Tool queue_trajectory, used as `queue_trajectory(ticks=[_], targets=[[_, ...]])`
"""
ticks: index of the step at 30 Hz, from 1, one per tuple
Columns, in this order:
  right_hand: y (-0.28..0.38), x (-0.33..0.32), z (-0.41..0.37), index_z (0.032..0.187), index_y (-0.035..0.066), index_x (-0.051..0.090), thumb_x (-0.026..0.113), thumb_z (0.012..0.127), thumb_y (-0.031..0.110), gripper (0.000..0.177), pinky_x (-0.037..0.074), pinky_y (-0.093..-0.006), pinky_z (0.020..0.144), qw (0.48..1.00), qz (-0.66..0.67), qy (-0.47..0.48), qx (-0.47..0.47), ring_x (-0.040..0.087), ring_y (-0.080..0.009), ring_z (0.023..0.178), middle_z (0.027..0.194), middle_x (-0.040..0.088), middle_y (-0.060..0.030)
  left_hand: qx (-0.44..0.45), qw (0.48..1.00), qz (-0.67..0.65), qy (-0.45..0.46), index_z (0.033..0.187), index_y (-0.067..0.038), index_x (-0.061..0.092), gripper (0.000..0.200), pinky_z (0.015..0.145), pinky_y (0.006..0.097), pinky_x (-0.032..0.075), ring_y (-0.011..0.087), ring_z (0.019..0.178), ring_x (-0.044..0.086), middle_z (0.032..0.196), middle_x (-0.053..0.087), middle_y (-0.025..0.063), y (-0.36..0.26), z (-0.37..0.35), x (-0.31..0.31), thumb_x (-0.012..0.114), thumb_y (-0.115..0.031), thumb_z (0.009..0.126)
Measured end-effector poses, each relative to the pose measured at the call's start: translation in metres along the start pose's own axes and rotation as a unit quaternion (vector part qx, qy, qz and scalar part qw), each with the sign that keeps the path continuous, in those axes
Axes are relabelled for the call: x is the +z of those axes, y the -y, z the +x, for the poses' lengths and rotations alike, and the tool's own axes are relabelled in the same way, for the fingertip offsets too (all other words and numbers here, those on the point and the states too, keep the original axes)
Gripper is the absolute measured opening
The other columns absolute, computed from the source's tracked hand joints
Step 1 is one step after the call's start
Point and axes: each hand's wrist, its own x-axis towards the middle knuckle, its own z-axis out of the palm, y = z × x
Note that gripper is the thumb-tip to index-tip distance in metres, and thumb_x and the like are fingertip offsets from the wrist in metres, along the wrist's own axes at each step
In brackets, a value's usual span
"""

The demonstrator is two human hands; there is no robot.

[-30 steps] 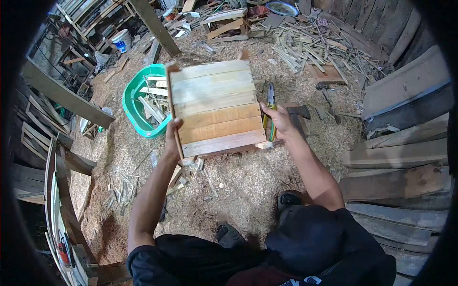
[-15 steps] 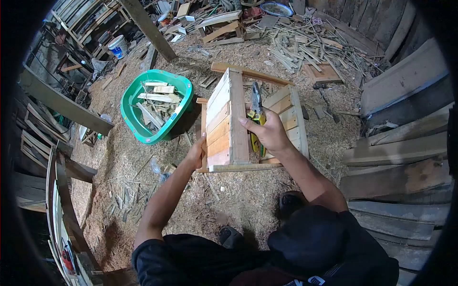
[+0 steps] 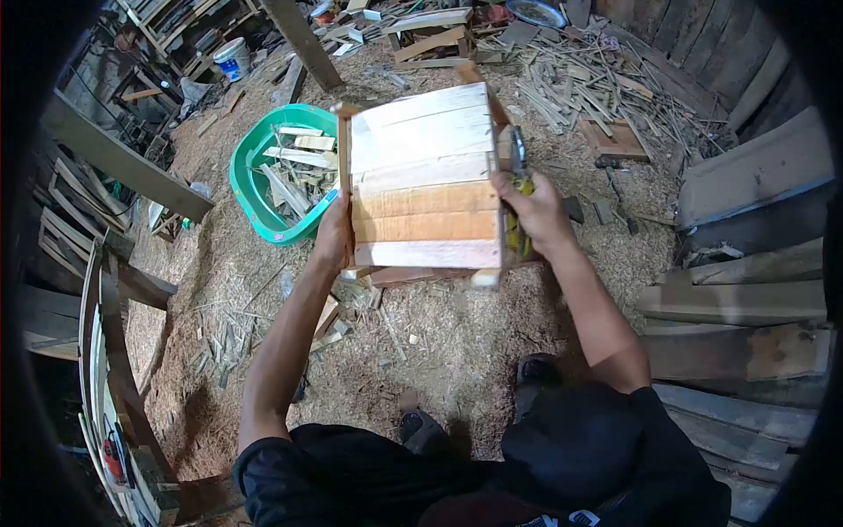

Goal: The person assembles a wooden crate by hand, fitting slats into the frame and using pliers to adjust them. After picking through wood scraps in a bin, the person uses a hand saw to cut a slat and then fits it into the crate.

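Shavings-strewn ground (image 3: 430, 342) spreads beneath both hands; well out to the right hand's right are long boards (image 3: 738, 299), and beyond that hand, farther from the person, lies a heap of thin wood scraps (image 3: 562, 83); between the hands, raised off the ground, is a slatted wooden box (image 3: 421, 206), its pale and orange slats running side to side, with frame ends jutting past its corners; the slats fill the face in view from top to bottom, so that face looks complete, though whether the hidden sides are finished cannot be told; a green basin (image 3: 251, 198) of wood pieces sits just beyond the left hand, to its left; the hands are apart, the left hand (image 3: 334, 233) clamped on the box's left edge, the right hand (image 3: 540, 215) closed around yellow-handled pliers (image 3: 519, 147), its thumb against the right edge; small offcuts (image 3: 325, 321) lie nearer the person than the left hand.
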Motion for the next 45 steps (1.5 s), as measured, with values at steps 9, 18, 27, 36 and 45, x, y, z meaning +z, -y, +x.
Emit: queue_trajectory(ticks=[9,18,27,36,45], targets=[[-0.067,-0.017,0.046,0.107,0.003,0.064,0.071,0.089,0.032,0.034,0.048,-0.0255,0.07,0.994,-0.095,-0.028,-0.039,0.059,-0.0103,0.078,0.087,0.064,-0.0021,0.016,0.993,-0.079,-0.091,0.143,-0.002,0.037,0.05,0.101,0.0362,0.045,0.0211,0.12,0.055,0.133,0.054,0.0158,-0.002,-0.005,0.009,0.033,-0.035,0.105],[-0.084,-0.09,0.056,0.11,0.004,0.063,0.068,0.092,0.036,0.037,0.049,-0.0296,0.079,0.996,-0.002,-0.093,-0.016,0.06,-0.0125,0.088,0.097,0.066,-0.005,-0.055,0.995,-0.063,0.051,0.131,-0.001,0.049,0.038,0.088,0.0338,0.052,0.0159,0.11,0.058,0.122,0.059,0.0081,-0.006,-0.004,0.066,0.059,-0.01,0.095],[-0.066,-0.196,0.041,0.105,0.002,0.066,0.077,0.082,0.036,0.042,0.05,-0.0343,0.069,0.856,-0.44,-0.245,-0.119,0.062,-0.019,0.075,0.082,0.066,-0.0067,-0.084,0.982,-0.016,0.169,0.118,0.0,0.053,0.036,0.08,0.0282,0.055,0.0119,0.089,0.063,0.102,0.062,0.0031,0.031,0.015,0.141,0.071,-0.009,0.088],[0.03,-0.054,-0.034,0.098,0.003,0.066,0.076,0.084,0.022,0.026,0.046,-0.0242,0.06,0.984,-0.163,-0.038,-0.053,0.056,-0.0079,0.066,0.078,0.064,-0.0017,0.021,0.989,0.003,0.144,0.125,-0.004,0.051,0.043,0.067,0.0235,0.05,0.0067,0.084,0.058,0.101,0.062,0.0,0.018,0.029,0.155,0.072,-0.01,0.088],[0.041,-0.001,-0.042,0.099,0.0,0.067,0.074,0.085,0.016,0.023,0.051,-0.0261,0.071,0.969,-0.213,0.121,-0.006,0.06,-0.0088,0.077,0.084,0.066,-0.0013,-0.02,0.995,-0.098,0.021,0.126,0.0,0.052,0.045,0.083,0.0349,0.056,0.02,0.098,0.064,0.112,0.063,0.0097,0.014,0.029,0.125,0.047,-0.038,0.102]])
